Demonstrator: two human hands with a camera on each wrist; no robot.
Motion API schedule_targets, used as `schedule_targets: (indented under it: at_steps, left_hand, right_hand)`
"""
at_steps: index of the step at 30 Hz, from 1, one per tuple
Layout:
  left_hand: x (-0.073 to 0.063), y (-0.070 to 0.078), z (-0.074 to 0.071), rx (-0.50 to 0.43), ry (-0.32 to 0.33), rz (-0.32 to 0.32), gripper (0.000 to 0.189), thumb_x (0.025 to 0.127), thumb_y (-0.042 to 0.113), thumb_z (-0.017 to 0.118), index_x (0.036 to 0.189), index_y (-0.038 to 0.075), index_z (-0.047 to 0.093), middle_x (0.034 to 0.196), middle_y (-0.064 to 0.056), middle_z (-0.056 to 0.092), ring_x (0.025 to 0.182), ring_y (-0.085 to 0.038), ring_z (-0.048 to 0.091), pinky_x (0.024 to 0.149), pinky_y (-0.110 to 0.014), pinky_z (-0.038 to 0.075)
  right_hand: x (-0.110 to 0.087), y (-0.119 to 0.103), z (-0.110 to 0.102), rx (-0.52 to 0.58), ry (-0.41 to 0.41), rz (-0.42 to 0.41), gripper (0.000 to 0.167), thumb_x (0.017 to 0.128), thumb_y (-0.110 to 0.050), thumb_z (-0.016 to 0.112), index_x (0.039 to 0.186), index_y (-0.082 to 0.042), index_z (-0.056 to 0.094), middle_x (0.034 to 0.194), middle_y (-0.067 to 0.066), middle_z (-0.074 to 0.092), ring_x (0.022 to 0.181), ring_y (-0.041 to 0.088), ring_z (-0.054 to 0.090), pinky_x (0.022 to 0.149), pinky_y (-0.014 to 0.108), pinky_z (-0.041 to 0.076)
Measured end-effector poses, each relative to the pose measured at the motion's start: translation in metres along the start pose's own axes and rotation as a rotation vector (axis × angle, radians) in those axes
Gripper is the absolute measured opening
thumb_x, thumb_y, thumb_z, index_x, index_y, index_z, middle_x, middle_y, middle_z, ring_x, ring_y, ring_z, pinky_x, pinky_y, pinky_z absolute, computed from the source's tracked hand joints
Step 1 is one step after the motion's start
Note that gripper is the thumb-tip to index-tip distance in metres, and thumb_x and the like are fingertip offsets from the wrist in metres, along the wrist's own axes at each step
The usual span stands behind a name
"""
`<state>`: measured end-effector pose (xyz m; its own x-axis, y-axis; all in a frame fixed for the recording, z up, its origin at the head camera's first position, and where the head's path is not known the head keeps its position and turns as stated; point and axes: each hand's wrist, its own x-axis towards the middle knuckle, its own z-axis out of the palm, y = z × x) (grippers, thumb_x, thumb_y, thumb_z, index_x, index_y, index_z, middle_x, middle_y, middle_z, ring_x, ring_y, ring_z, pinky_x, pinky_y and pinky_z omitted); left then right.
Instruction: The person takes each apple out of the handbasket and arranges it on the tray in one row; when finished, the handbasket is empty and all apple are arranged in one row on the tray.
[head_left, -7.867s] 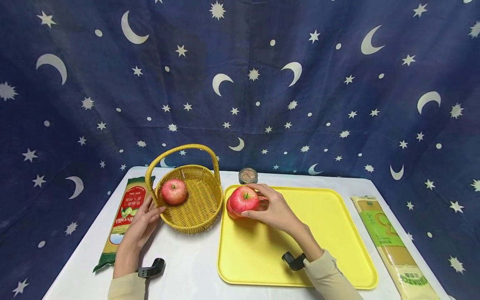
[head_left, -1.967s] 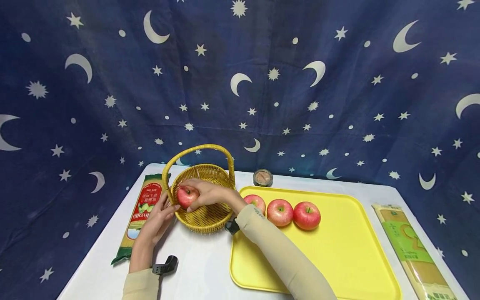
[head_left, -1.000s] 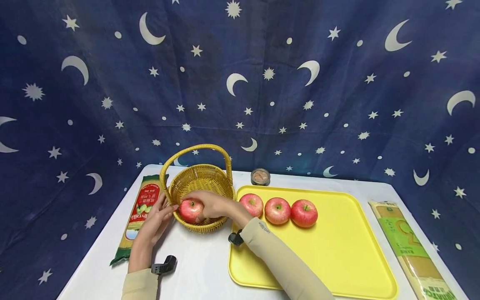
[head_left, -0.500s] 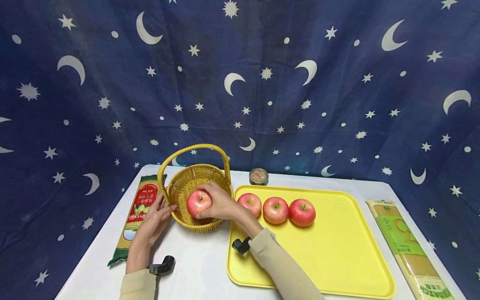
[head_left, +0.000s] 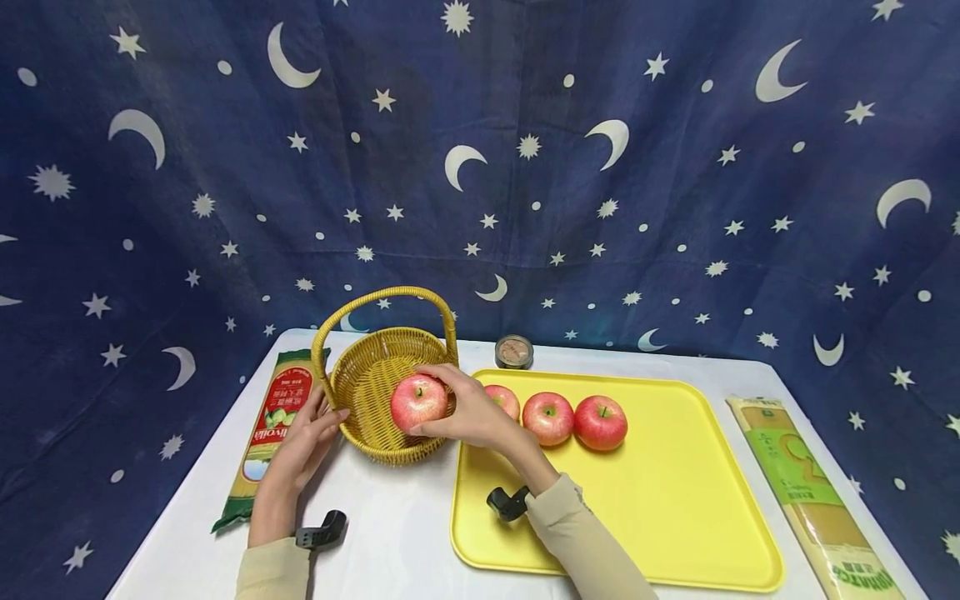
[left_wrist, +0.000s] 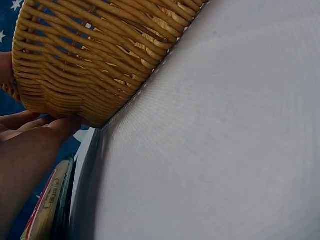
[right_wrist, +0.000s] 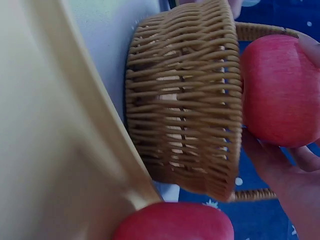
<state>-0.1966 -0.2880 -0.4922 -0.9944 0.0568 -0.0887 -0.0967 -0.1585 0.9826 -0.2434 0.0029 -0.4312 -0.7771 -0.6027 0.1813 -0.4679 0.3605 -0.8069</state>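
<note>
My right hand (head_left: 474,410) grips a red apple (head_left: 418,402) by its sides. It holds the apple above the right part of the wicker basket (head_left: 367,400), level with or just over the rim in the right wrist view. No other apple shows inside the basket. At the basket's left side my left hand (head_left: 303,446) grips the rim, thumb over the edge and fingers against the outer wall. Three apples sit in a row on the yellow tray (head_left: 637,517): a left one (head_left: 504,400) partly hidden by my right hand, a middle one (head_left: 548,418) and a right one (head_left: 601,422).
A green-and-red noodle pack (head_left: 273,425) lies left of the basket, near my left hand. Behind the tray stands a small round jar (head_left: 514,352). Along the table's right edge lies a long green-labelled pack (head_left: 806,492). The basket's tall handle (head_left: 386,292) arches over its opening.
Earlier my right hand held an apple at the tray's left; three then stood there. It has since reached into the basket, gripped the apple inside and raised it rightward. The left hand stays put.
</note>
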Motion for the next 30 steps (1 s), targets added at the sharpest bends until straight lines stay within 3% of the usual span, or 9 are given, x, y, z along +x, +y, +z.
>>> schedule_targets:
  at_steps: [5,12,20,24,30]
  left_hand:
    - [0.000,0.000,0.001,-0.003,0.002,-0.006,0.087,0.101,0.004,0.052,0.167,0.015,-0.004,0.174,-0.009,0.001,0.161,-0.027,0.004,0.125,-0.035,0.022]
    - [0.001,0.000,0.000,-0.004,-0.005,-0.005,0.086,0.102,0.004,0.052,0.167,0.015,-0.004,0.174,-0.010,0.001,0.161,-0.028,0.004,0.125,-0.037,0.020]
    - [0.002,-0.001,0.000,-0.002,-0.010,0.000,0.087,0.102,0.004,0.051,0.166,0.016,-0.006,0.175,-0.008,-0.002,0.161,-0.028,0.002,0.126,-0.042,0.015]
    - [0.002,-0.001,-0.001,-0.006,-0.023,0.020,0.087,0.102,0.004,0.051,0.166,0.015,-0.007,0.174,-0.010,-0.003,0.161,-0.029,0.001,0.126,-0.032,0.022]
    - [0.000,-0.003,-0.001,-0.027,-0.040,0.045,0.087,0.102,0.003,0.052,0.166,0.014,-0.007,0.174,-0.011,-0.004,0.160,-0.030,-0.001,0.108,-0.010,0.039]
  right_hand:
    - [-0.015,0.000,-0.012,-0.019,0.035,0.019,0.077,0.077,-0.037,0.088,0.146,-0.026,0.057,0.145,-0.005,0.058,0.124,0.015,0.060,0.103,0.037,0.054]
    - [-0.035,0.003,-0.031,0.055,0.088,0.023,0.076,0.077,-0.031,0.091,0.145,-0.021,0.058,0.143,-0.003,0.060,0.122,0.017,0.062,0.105,0.039,0.054]
    - [-0.060,0.009,-0.052,0.003,0.171,0.056,0.077,0.075,-0.034,0.092,0.144,-0.024,0.059,0.142,-0.003,0.060,0.120,0.019,0.063,0.103,0.043,0.056]
    - [-0.072,0.012,-0.061,0.026,0.203,0.061,0.079,0.075,-0.030,0.093,0.145,-0.020,0.058,0.141,0.001,0.060,0.119,0.021,0.064,0.101,0.042,0.057]
    - [-0.092,0.017,-0.078,0.005,0.248,0.075,0.078,0.076,-0.027,0.093,0.144,-0.023,0.057,0.140,0.000,0.060,0.117,0.022,0.064,0.103,0.042,0.056]
